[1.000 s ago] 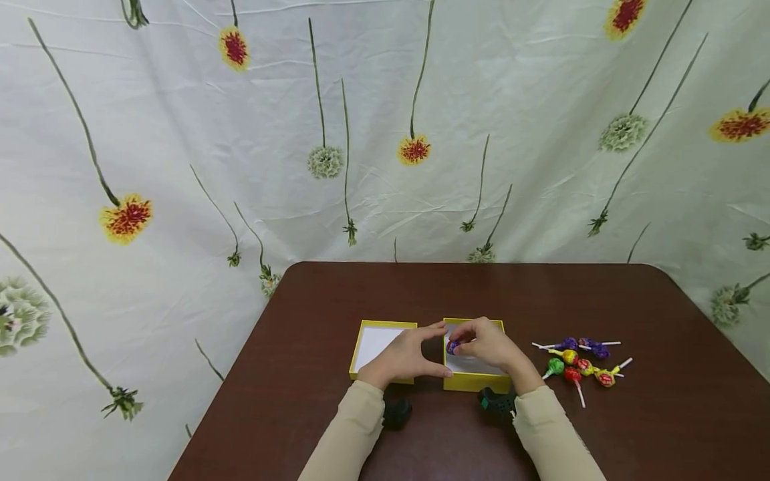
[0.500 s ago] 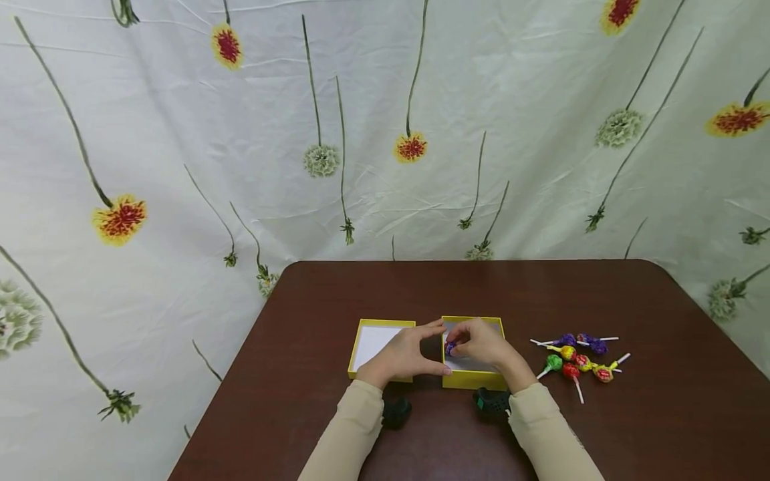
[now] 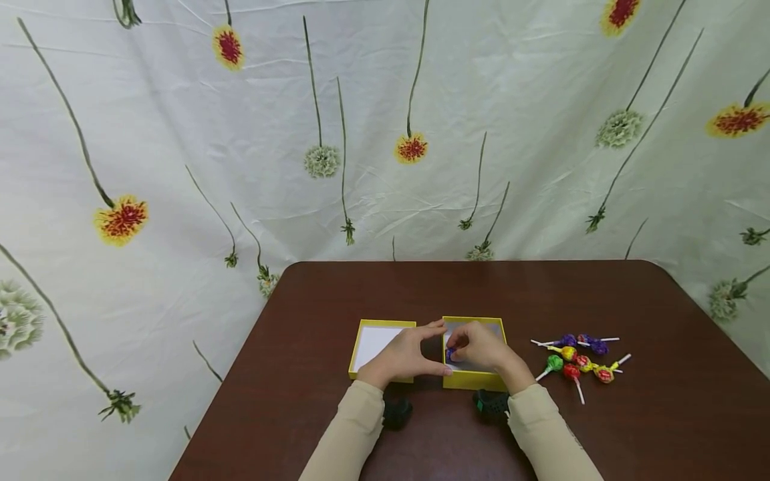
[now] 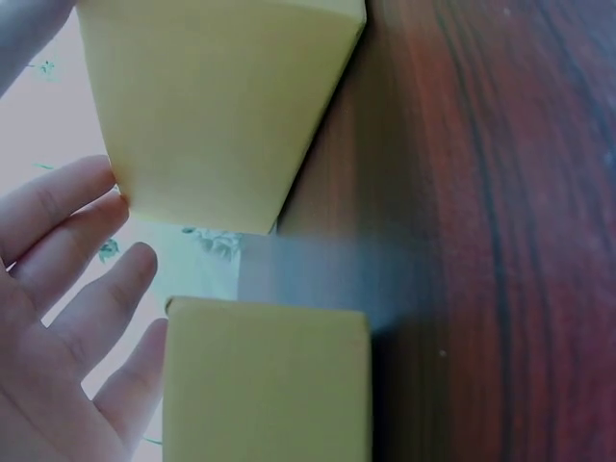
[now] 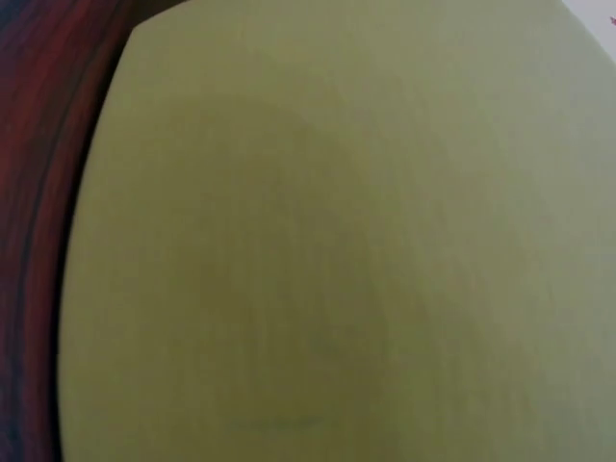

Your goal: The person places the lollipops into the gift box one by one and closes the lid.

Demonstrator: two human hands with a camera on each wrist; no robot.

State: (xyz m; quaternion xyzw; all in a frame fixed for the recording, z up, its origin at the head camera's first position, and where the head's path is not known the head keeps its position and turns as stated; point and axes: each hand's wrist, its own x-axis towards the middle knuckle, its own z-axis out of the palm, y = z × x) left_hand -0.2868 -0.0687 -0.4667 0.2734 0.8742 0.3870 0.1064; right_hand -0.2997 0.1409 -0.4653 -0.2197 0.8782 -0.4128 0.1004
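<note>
In the head view, my right hand reaches into the open yellow box and pinches a purple-wrapped lollipop near the left inner wall. The lollipop's stick is hidden. My left hand spreads thumb and fingers along the box's left side, fingertips touching its near and far corners. The left wrist view shows the left fingers, fairly straight, against a corner of the yellow box. Yellow box wall fills most of the right wrist view, where the right hand does not show.
A shallow yellow lid with a white inside lies left of the box, partly behind the left hand. Several lollipops in purple, yellow, red and green wrappers lie to the right on the brown table. A flowered cloth hangs behind.
The right fingers and purple lollipop have sunk slightly lower into the box along its left side. The left hand stays in place; the view has shifted slightly.
</note>
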